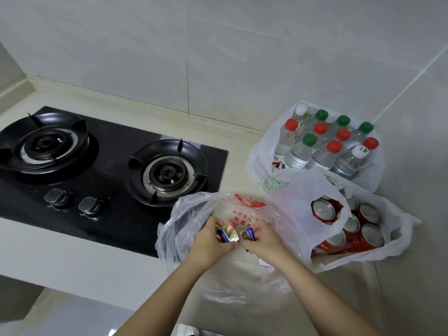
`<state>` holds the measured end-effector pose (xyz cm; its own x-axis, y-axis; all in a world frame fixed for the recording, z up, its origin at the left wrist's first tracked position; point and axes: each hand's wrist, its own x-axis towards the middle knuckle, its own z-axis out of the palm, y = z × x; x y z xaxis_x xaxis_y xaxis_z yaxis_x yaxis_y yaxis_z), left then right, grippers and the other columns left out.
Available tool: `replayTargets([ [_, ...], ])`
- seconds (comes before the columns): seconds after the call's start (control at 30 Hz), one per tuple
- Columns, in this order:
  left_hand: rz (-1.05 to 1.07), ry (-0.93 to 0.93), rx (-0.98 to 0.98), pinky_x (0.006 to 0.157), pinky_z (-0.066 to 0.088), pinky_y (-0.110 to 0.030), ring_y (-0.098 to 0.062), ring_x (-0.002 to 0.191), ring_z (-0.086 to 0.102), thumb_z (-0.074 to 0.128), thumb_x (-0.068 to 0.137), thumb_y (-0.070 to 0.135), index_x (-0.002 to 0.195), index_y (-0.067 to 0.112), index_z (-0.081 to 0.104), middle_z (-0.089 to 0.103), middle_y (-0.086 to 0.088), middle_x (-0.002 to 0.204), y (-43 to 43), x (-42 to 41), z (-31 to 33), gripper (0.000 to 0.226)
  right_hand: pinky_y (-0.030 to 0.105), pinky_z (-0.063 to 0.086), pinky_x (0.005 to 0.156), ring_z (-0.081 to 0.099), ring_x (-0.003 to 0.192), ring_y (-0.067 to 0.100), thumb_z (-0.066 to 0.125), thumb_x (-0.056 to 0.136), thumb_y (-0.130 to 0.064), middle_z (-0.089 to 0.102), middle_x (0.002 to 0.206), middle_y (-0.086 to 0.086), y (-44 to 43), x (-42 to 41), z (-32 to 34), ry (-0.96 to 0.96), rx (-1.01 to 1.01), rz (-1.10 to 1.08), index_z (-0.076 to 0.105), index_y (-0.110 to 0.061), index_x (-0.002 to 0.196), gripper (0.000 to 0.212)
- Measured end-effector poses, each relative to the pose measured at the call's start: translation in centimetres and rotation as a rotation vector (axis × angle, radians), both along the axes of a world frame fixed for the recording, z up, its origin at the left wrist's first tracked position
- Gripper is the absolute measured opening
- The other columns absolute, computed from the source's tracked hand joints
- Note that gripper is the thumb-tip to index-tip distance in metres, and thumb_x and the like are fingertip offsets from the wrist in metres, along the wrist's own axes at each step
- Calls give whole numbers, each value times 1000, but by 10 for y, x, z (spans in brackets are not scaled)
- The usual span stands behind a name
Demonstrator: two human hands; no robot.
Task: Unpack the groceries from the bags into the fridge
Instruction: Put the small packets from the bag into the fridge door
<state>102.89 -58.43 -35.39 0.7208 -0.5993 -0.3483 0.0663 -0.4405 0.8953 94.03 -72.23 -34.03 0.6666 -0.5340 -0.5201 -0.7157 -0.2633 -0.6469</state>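
Hands both grasping: left hand (213,241) pinches the left packet (228,234), right hand (264,241) the right packet (249,233), over the open printed bag (184,214) on the counter (240,151). Risk: small slick foil slips (onto the gas hob (97,166), left). To the right, cans (368,214) and bottles (334,146) in bags crowd that side; fridge not visible.

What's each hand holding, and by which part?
The left hand pinches one gold-and-blue foil packet by its left edge; the right hand pinches a second foil packet by its right edge, both above the open plastic bag.
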Motion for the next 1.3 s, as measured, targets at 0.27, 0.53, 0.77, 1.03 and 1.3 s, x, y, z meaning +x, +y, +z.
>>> replayTargets([
  [0.27,155,373,-393,62,51,-25,-11,67,60,79,72,-5,110,10,53,66,-6,83,30,-1,18,48,21,39,43,53,49,12,51,93,-5,65,77,10,21,7,20,-129,377,-109,54,-3,100,8],
  [0.53,261,393,-401,58,46,-21,-11,65,57,67,82,-7,107,11,51,68,-7,83,52,-7,29,35,25,38,47,50,50,12,46,102,-11,66,73,4,35,16,29,-244,491,-49,56,-6,105,12],
  [0.77,465,352,-448,63,54,-25,-16,67,60,63,85,-8,113,7,49,64,-14,84,65,-31,40,35,25,37,48,52,53,14,48,101,-15,64,85,16,33,17,30,-221,542,144,58,-12,99,11],
  [1.03,766,267,-433,50,44,-24,-18,58,58,61,88,-6,101,7,49,67,-12,77,90,-74,49,21,22,32,45,46,49,10,43,102,-11,65,74,5,56,14,33,-213,620,297,56,-11,104,13],
  [1.3,1122,87,-322,47,42,-26,-17,51,56,62,92,10,95,9,52,69,-11,73,167,-120,68,11,19,19,40,32,40,10,35,104,-11,58,67,9,136,21,50,-239,710,533,53,-6,94,21],
])
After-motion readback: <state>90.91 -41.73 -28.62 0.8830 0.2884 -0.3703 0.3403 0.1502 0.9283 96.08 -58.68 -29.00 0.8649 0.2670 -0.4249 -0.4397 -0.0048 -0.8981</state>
